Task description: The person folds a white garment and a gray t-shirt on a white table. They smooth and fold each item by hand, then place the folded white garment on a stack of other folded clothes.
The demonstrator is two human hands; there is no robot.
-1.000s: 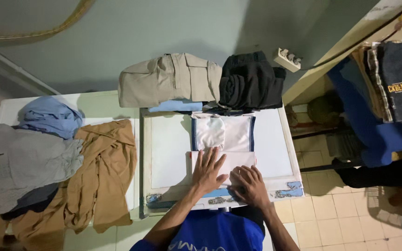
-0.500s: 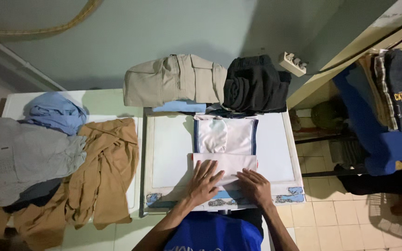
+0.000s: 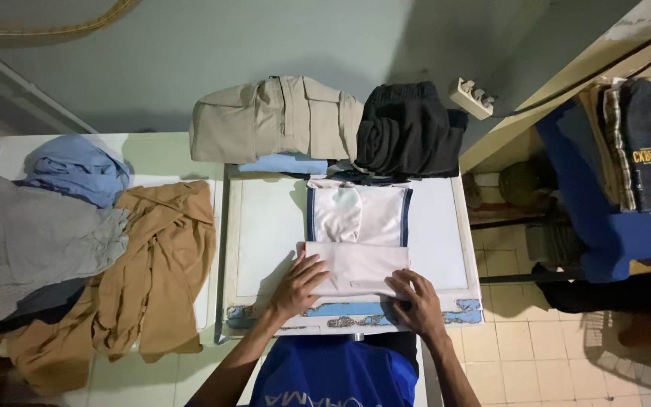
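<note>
- The white shirt [image 3: 357, 234] lay half folded on the board [image 3: 265, 226] on the desk [image 3: 167, 151], its near flap turned up under my hands.
- I judged the flap could spring back or crease if I pressed unevenly; the cloth was thin and limp.
- The near edge sat close to the board's rim, so a careless pull might have dragged it off.
- My left hand [image 3: 295, 286] lay flat, its grip open, fingers spread on the fold.
- My right hand [image 3: 416, 301] pinched the flap's near corner, its grip narrow.
- The brown cloth [image 3: 163, 264] lay well apart.
</note>
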